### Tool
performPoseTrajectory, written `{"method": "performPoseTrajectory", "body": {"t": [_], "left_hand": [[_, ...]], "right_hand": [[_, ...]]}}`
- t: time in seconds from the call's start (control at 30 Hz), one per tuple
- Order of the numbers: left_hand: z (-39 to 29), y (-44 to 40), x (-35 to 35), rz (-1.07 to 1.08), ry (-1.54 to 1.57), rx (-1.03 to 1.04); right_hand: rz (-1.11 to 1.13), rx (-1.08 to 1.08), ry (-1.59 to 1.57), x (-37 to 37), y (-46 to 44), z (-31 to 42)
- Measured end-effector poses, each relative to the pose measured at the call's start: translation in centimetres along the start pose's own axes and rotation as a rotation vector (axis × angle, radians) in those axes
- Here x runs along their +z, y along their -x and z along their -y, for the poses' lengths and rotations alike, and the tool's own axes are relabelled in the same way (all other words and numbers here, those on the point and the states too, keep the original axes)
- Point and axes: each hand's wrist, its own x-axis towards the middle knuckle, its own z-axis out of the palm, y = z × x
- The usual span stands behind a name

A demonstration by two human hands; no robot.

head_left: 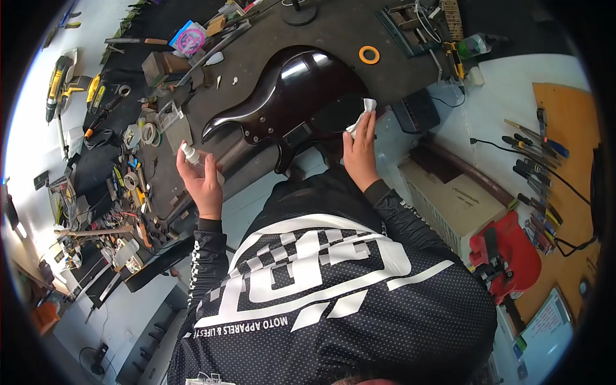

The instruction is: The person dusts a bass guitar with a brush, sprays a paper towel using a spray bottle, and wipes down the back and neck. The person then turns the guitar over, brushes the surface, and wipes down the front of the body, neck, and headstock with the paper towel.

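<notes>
A dark glossy guitar body (301, 83) lies back side up on the dark workbench (256, 42), its neck running toward the lower left. My left hand (204, 183) is wrapped round a small clear spray bottle (190, 153) with a white nozzle, beside the guitar's neck. At the body's lower right edge, my right hand (361, 151) holds a folded white cloth (368, 108) beneath its fingers, close to the black cover plate (337, 114).
An orange tape roll (369, 55) lies beyond the guitar. Tools and small parts crowd the bench's left side. A black case (415, 110) is at the right, above a cardboard box (452, 199). A red tool (507, 256) sits at the lower right.
</notes>
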Motion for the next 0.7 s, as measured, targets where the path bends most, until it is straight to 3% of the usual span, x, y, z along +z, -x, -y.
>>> {"method": "performPoseTrajectory", "body": {"t": [0.17,0.23,0.3,0.4,0.7], "left_hand": [[0.0,0.3,-1.3,0.013,-0.015,0.003],[0.3,0.7,-2.0,0.017,-0.03,0.001],[0.4,1.0,-2.6,0.017,-0.033,-0.005],[0.6,1.3,-3.2,0.018,-0.03,-0.013],[1.8,-0.8,-7.3,0.17,-0.01,-0.002]], "right_hand": [[-0.07,-0.057,0.264,0.8,-8.3,-1.4],[-0.02,-0.173,0.218,0.4,-12.7,-1.9],[0.132,-0.126,0.177,-0.1,-15.7,-2.0],[0.092,-0.161,0.088,-0.2,-15.2,-3.0],[-0.251,0.195,0.031,2.3,-6.7,0.0]]}}
